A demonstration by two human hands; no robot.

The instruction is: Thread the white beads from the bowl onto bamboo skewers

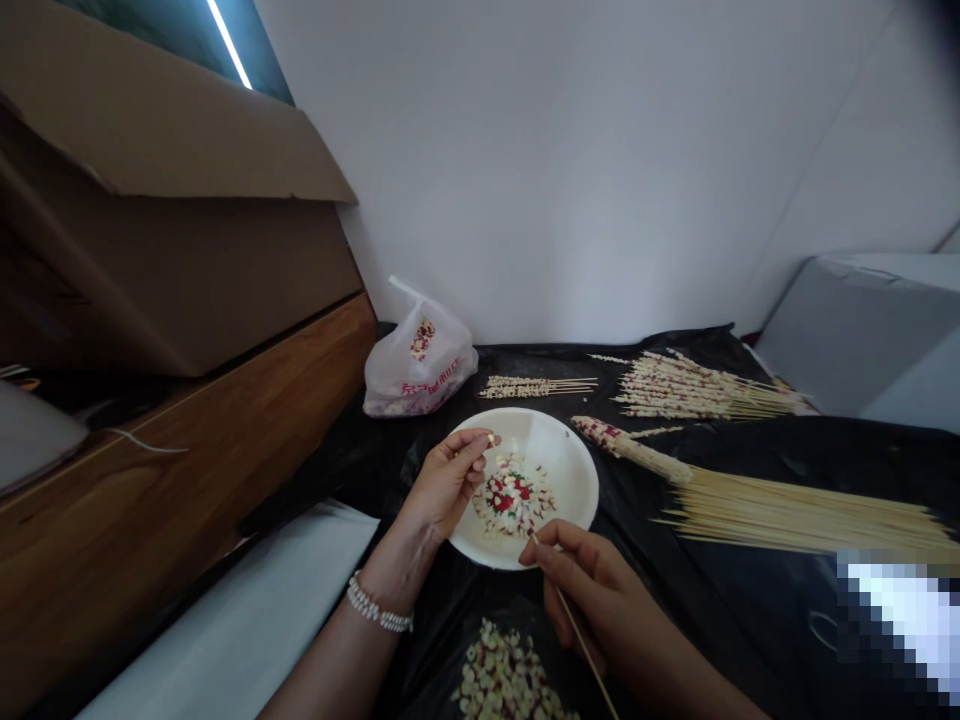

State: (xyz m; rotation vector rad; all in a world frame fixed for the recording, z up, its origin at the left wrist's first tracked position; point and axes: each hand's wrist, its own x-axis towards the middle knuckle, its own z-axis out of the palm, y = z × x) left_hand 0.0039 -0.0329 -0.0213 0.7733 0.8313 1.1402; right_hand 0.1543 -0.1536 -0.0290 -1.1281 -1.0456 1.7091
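Note:
Over the left rim of a white bowl point(577, 480), my left hand point(450, 480) is closed, pinching a small pale corn kernel point(491, 440) between thumb and finger. A beaded bracelet circles that wrist. My right hand point(581, 580) is closed around a thin bamboo skewer point(577, 635) at the bowl's near right edge. The skewer's tip points up toward the bowl. Loose cream and red corn kernels point(514, 500) lie in the bowl, whose bottom has a red and green pattern. Nearer to me rests a pile of similar kernels point(506, 675).
Skewers threaded with kernels point(667, 385) lie at the back right, a smaller bunch point(517, 387) left of them. A partly stripped corn cob point(630, 450) touches bare skewers point(795, 510). A plastic bag point(420, 360) and a cardboard box point(187, 240) stand left. Black sheeting covers the surface.

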